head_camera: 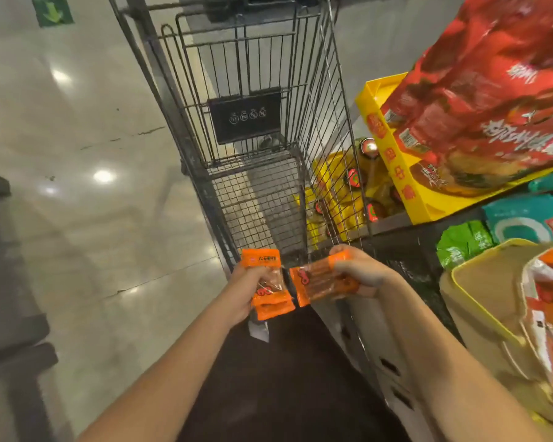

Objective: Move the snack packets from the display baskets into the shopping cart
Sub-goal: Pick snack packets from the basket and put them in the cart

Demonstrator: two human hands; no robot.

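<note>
Two orange snack packets are held in front of the shopping cart (256, 129), one per hand. Both forearms extend forward from the lower edge of the view, converging toward the near end of the cart. The left hand (248, 290) is curled around the left packet (267, 283), which stands roughly upright with its printed top edge uppermost. The right hand (356, 271) grips the right packet (320, 280) from above, fingers wrapped over its right end; this packet lies nearly horizontal. The two packets are just beside each other, near the cart's near rim, not inside it. A beige display basket (479, 301) with more packets sits at the right edge.
</note>
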